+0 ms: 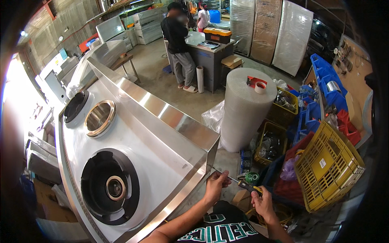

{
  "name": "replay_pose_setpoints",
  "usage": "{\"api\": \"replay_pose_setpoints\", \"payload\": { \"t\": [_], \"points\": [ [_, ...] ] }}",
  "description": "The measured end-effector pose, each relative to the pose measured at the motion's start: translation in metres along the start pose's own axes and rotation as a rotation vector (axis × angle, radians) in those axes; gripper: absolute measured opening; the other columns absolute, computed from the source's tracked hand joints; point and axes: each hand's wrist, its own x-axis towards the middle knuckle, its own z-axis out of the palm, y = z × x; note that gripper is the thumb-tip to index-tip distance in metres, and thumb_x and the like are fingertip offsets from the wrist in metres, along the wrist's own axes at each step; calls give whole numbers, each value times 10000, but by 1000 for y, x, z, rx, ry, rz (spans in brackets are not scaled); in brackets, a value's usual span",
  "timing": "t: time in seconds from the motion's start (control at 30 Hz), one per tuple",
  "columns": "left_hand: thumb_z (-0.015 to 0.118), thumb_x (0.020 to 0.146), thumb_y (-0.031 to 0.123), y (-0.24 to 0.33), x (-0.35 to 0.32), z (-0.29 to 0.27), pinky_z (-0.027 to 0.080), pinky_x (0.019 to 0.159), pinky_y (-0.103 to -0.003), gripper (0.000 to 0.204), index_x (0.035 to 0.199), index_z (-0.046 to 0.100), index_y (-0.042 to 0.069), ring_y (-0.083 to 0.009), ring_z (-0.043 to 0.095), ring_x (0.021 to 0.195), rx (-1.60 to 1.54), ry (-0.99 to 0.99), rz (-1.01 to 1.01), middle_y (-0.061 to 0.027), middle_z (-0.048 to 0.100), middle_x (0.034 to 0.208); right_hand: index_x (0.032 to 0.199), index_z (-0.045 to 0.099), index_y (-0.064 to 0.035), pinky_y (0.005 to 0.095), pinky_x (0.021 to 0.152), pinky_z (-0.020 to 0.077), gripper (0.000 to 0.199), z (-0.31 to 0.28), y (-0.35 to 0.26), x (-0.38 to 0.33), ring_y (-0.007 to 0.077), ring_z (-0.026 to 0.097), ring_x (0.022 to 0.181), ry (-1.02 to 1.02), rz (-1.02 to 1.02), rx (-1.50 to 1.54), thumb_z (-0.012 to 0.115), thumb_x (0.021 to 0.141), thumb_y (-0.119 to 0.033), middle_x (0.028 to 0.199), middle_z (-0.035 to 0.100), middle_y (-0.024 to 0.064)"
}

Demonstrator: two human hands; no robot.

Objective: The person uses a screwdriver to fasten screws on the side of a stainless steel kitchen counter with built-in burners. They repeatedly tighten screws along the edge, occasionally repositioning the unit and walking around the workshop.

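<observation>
A large stainless steel cooker (133,133) with a white film on top fills the left and centre. It has a big black burner ring (109,186), a steel well (99,117) and a smaller black burner (75,106). My right hand (261,200) is shut on the black and yellow handle of a screwdriver (243,184). Its thin shaft runs left toward the cooker's near right corner. My left hand (214,184) pinches the shaft close to that corner edge.
A tall roll of bubble wrap (247,109) with tape rolls on top stands right of the cooker. A yellow crate (328,166), blue bins (324,81) and boxes of parts crowd the right. Another person (178,44) stands at a grey workbench (210,56) behind.
</observation>
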Motion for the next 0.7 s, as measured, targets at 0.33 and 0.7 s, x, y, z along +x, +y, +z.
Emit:
{"api": "replay_pose_setpoints", "payload": {
  "t": [0.33,0.7],
  "points": [
    [551,1050,294,-13,-1,5,555,735,-278,288,1156,581,28,-162,687,815,-165,-128,45,-116,720,1009,1107,569,-30,270,579,501,432,17,13,-8,130,622,683,11,86,221,594,1007,-450,873,640,103],
    [558,1047,296,0,-5,3,550,729,-258,305,1143,579,8,-157,693,815,-104,-83,18,-126,712,1029,1100,585,-22,240,517,436,485,17,23,7,117,524,574,-90,417,749,466,1051,-490,909,595,98]
  ]
}}
